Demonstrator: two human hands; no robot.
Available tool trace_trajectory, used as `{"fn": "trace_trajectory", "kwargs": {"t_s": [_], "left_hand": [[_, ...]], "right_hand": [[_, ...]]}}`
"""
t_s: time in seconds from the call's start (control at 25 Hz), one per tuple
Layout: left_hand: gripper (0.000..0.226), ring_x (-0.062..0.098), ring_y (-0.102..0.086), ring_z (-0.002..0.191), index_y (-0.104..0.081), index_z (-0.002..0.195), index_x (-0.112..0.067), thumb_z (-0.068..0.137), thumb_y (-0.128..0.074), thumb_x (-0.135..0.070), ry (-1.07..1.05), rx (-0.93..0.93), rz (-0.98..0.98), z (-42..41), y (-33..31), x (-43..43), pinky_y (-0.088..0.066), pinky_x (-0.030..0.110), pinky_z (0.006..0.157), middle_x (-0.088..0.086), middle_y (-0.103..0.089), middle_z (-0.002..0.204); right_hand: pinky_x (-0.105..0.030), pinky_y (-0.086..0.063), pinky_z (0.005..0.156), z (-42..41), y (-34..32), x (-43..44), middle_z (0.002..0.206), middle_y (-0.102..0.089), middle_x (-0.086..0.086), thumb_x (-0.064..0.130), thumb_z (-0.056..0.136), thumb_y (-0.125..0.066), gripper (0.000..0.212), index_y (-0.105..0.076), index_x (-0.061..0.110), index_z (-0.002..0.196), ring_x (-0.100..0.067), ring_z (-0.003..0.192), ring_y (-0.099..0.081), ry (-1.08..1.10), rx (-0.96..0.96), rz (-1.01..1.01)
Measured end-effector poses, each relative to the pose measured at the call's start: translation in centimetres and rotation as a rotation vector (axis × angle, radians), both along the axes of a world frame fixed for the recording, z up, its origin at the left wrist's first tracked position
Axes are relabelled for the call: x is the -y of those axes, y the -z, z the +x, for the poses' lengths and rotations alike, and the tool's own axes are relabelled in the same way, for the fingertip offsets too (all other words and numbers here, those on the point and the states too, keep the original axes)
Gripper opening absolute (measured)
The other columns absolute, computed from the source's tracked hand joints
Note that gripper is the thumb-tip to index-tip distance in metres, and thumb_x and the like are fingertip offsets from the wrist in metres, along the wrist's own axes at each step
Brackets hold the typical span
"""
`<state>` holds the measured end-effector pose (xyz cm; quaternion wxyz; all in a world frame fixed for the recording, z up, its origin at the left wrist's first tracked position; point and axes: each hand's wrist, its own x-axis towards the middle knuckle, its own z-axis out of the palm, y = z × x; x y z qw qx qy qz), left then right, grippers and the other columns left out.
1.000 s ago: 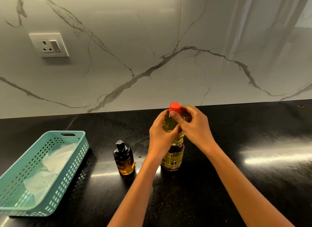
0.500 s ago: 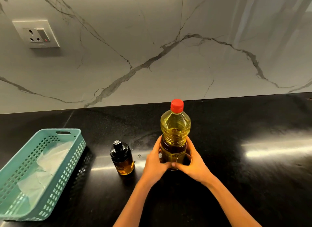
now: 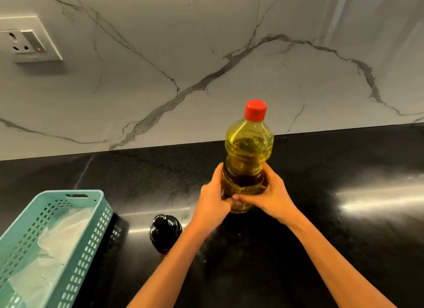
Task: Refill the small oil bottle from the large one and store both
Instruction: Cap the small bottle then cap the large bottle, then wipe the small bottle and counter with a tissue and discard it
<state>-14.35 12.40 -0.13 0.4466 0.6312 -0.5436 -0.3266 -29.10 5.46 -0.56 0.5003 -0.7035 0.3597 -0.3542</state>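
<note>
where marble wall (image 3: 206,55) ends — black counter (image 3: 344,250).

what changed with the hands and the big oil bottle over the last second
Both hands left the red cap and slid down to the lower body of the large oil bottle; the left hand and right hand now clasp it from either side, and it looks lifted off the counter. The cap stays on. The small dark bottle and the teal basket have not moved.
</note>
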Motion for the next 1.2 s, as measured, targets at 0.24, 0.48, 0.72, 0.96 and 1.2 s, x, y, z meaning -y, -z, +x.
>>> {"fn": "trace_trajectory", "kwargs": {"t_s": [0.24,0.48,0.72,0.96,1.2], "left_hand": [[0.076,0.013,-0.056,0.111,-0.029,0.139,-0.023,0.078,-0.064,0.004,0.010,0.030,-0.002,5.9,-2.7,8.8,-0.049,0.032,0.093,-0.001,-0.058,0.116],[0.075,0.016,-0.054,0.115,-0.024,0.143,-0.024,0.082,-0.064,-0.003,-0.020,-0.001,0.083,9.5,1.0,14.6,-0.047,0.037,0.097,0.003,-0.056,0.126],[0.068,0.013,-0.055,0.112,-0.023,0.142,-0.025,0.087,-0.059,-0.007,-0.055,0.013,0.119,10.4,3.6,16.8,-0.045,0.028,0.095,-0.003,-0.057,0.120],[0.075,0.024,-0.054,0.117,-0.020,0.143,-0.026,0.083,-0.065,-0.018,-0.046,0.149,0.201,10.6,2.4,16.5,-0.045,0.039,0.097,0.009,-0.055,0.129],[0.074,0.025,-0.032,0.135,-0.022,0.144,-0.014,0.085,-0.063,-0.031,-0.114,0.501,0.274,9.2,-2.5,9.6,-0.033,0.038,0.106,0.008,-0.034,0.147]], "right_hand": [[-0.028,-0.049,0.094,6.0,-2.2,8.5,0.117,-0.063,0.006,0.022,0.054,-0.089,0.088,-0.046,0.017,0.131,-0.004,0.110,-0.058,0.045,-0.005,-0.120],[-0.020,-0.049,0.089,10.0,0.9,14.5,0.112,-0.064,0.012,0.023,0.052,-0.090,0.082,-0.051,0.022,0.125,0.003,0.105,-0.059,0.043,-0.050,-0.052],[-0.009,-0.048,0.082,11.5,2.9,17.1,0.098,-0.064,0.021,0.019,0.055,-0.089,0.067,-0.056,0.030,0.111,0.011,0.095,-0.060,0.034,-0.054,-0.036],[-0.019,-0.047,0.091,11.6,2.7,16.4,0.108,-0.060,0.021,0.020,0.058,-0.087,0.079,-0.047,0.028,0.126,0.009,0.101,-0.056,0.031,-0.082,-0.037],[-0.041,-0.033,0.110,10.1,-0.6,10.7,0.151,-0.029,-0.004,0.033,0.063,-0.084,0.108,-0.016,0.020,0.147,-0.019,0.137,-0.030,0.177,-0.064,-0.047]]}}
